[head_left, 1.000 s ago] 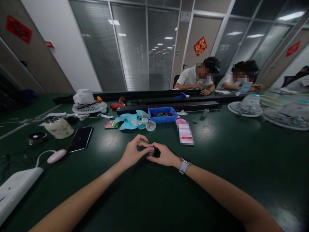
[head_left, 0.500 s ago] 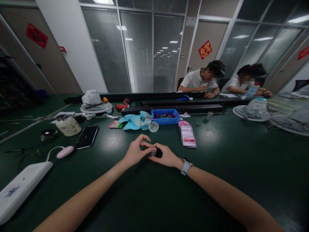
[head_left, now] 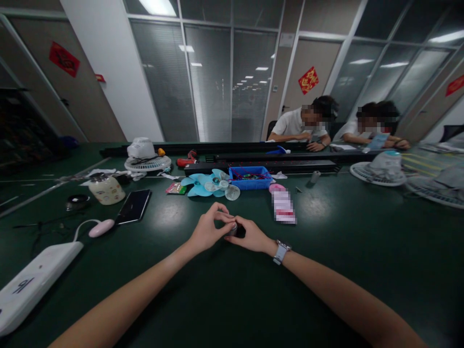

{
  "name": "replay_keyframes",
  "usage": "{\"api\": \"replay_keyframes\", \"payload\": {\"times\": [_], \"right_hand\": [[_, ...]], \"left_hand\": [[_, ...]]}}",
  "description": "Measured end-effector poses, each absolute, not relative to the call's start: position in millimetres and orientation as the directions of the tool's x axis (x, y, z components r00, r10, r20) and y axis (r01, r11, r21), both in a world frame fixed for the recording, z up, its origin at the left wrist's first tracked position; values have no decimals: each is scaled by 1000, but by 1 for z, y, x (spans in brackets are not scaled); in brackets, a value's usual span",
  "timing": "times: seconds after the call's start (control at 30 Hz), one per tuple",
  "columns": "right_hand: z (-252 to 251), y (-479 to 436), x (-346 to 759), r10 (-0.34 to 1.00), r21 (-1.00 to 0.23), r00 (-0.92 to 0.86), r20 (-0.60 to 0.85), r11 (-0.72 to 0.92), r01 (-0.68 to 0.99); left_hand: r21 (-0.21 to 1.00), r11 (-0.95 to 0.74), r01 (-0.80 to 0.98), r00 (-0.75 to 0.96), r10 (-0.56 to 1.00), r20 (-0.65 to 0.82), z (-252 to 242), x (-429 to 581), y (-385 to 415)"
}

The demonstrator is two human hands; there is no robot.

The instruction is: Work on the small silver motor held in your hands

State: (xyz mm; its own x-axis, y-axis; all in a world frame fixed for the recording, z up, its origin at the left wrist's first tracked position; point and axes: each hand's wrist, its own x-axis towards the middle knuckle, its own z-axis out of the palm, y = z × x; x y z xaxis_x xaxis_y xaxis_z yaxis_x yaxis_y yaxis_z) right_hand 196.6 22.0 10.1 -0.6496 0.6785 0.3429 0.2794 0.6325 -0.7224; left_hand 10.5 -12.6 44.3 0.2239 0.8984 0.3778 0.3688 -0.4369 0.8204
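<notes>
A small grey metal cylinder (head_left: pixel 233 230) stands upright on the green table between my hands, partly covered by fingers. My right hand (head_left: pixel 250 234), with a watch on its wrist, curls its thumb and fingers around the cylinder's side. From the other side, my left hand (head_left: pixel 210 227) has its thumb and a fingertip pinched at the cylinder's top. Its remaining fingers are bent and raised. Whatever small part may sit under those left fingertips is hidden.
Beyond my hands are blue fan blades (head_left: pixel 206 183), a blue bin (head_left: pixel 250 179) of wires and a pink-topped packet (head_left: pixel 284 205). A similar grey cylinder (head_left: pixel 315 177) stands farther right. To the left lie a phone (head_left: pixel 134 207) and a white power strip (head_left: pixel 39 275). Two people sit across the table.
The camera view has shifted slightly, so the whole scene sits a little lower and to the right. Both hands stay at the cylinder in nearly the same pose.
</notes>
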Motion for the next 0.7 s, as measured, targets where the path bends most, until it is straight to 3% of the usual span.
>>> {"api": "replay_keyframes", "payload": {"times": [0.13, 0.47, 0.7], "right_hand": [[12, 21, 197, 666, -716, -653, 360, 646, 264], [13, 20, 197, 676, -756, -662, 323, 605, 250], [10, 22, 197, 695, -755, -642, 324, 599, 268]], "left_hand": [[865, -409, 291, 301, 897, 323, 48, 5, -9], [851, -383, 361, 86, 922, 378, 36, 13, -10], [831, -441, 339, 232, 895, 381, 41, 11, -12]]}}
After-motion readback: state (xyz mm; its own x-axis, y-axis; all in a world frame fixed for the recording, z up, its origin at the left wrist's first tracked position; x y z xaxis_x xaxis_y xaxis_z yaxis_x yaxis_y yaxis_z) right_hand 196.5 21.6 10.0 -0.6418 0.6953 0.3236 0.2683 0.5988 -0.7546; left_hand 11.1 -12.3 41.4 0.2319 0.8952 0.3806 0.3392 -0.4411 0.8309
